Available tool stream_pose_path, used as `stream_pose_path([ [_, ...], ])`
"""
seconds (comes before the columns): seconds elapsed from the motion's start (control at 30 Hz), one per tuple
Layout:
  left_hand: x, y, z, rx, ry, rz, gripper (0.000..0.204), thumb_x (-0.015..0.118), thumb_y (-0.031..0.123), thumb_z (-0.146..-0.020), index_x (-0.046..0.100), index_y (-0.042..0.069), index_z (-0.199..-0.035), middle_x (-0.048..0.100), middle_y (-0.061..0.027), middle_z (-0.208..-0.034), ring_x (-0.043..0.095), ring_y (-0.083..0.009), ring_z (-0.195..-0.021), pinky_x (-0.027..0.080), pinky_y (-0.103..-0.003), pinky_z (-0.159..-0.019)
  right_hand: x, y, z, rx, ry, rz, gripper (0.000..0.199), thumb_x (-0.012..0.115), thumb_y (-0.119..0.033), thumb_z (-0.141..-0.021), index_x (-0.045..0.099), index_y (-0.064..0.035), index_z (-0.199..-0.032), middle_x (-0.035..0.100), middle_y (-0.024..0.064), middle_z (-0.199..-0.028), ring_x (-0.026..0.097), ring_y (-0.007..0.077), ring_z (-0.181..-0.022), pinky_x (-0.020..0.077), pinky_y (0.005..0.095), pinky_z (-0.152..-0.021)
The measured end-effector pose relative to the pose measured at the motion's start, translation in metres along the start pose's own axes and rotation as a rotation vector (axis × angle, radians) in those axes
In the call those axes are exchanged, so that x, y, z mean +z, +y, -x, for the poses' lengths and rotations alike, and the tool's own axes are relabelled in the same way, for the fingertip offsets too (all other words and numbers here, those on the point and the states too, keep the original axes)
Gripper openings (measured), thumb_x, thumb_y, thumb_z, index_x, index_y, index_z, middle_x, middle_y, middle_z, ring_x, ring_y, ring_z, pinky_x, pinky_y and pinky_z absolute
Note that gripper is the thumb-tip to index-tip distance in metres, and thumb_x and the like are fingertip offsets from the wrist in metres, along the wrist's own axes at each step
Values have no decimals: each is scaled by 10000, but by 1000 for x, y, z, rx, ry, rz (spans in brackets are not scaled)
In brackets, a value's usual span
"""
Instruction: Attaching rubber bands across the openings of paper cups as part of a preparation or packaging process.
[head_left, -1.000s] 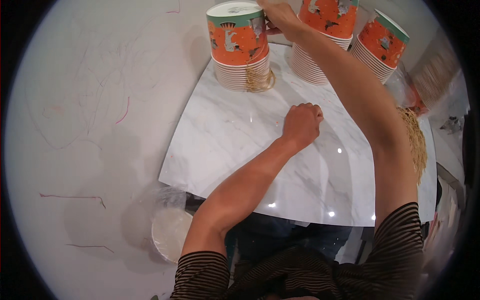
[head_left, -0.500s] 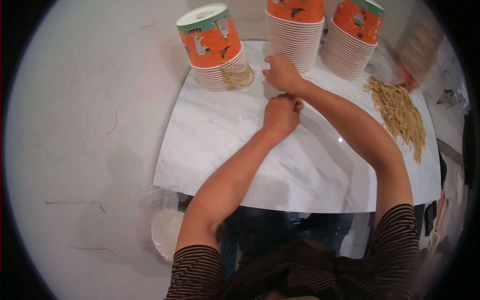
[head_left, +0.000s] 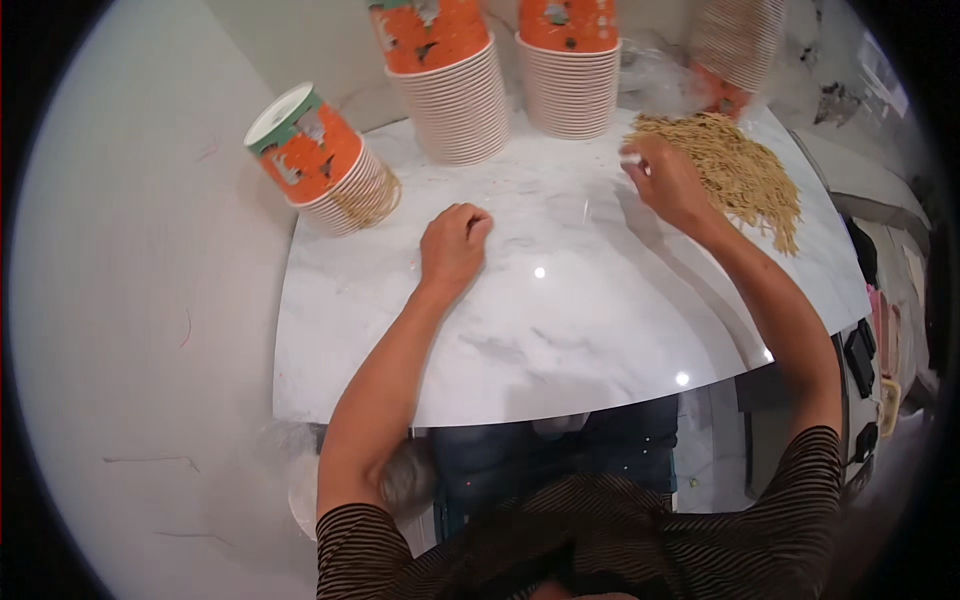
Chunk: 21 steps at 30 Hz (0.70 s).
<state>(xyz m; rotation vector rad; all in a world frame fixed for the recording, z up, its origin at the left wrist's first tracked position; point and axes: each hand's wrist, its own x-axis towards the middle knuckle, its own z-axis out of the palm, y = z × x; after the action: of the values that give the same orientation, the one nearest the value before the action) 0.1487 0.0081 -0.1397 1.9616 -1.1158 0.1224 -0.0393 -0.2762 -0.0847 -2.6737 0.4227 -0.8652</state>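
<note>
Loosely, the left hand [head_left: 455, 248] curls to a narrow fist over the glossy white marble-patterned table [head_left: 560, 335]. The right hand [head_left: 668, 185] has bent fingers and a small white bit [head_left: 630, 158] at their tips (whether it is gripped, I cannot tell), near the shaggy heap of thin tan cords [head_left: 750, 170]. At left, looped tan cords [head_left: 375, 200] hang against 1 stack of round orange-and-green paper tubs [head_left: 308, 155]; 2 taller white-ribbed stacks [head_left: 452, 110] stand behind.

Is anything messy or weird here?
Yes: thin reddish scribbles mark the smooth white wall at left, where drawing looks out of place. The tan, stringy heap lies loose by the right hand, spread messily over the white marbled tabletop.
</note>
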Motion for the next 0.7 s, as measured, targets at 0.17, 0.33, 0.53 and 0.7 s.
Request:
stream_pose_path([
  [0.17, 5, 11, -8, 99, -38, -188, 79, 665, 78, -917, 706, 41, -974, 689, -129, -949, 652, -340, -930, 514, -437, -810, -49, 0, -97, -366, 470, 63, 350, 691, -156, -967, 667, -79, -1307, 693, 190, -1105, 688, 327, -878, 556, 429, -789],
  [0.33, 41, 57, -64, 474, 81, -262, 256, 674, 2, -875, 649, 13, -1129, 661, -173, -1127, 614, -374, -1081, 512, -448, -890, -80, -13, -184, -408, 515, 320, 297, 674, -230, -961, 696, -34, -1183, 727, 186, -1071, 713, 337, -915, 580, 437, -811],
  [0.53, 81, 105, -148, 691, 319, -336, 426, 603, -84, -746, 570, -62, -1170, 606, -228, -1155, 585, -406, -1084, 492, -489, -916, -84, -36, -226, -279, 237, 324, 272, 682, -286, -894, 791, -50, -972, 744, 216, -919, 723, 412, -887, 584, 501, -805],
  [0.7, 110, 94, -183, 685, 447, -423, 449, 623, -50, -700, 575, -82, -1146, 588, -238, -1147, 565, -400, -1085, 482, -475, -895, -85, -21, -235, -311, 275, 174, 261, 713, -306, -859, 815, -90, -966, 753, 187, -917, 734, 368, -890, 579, 480, -790],
])
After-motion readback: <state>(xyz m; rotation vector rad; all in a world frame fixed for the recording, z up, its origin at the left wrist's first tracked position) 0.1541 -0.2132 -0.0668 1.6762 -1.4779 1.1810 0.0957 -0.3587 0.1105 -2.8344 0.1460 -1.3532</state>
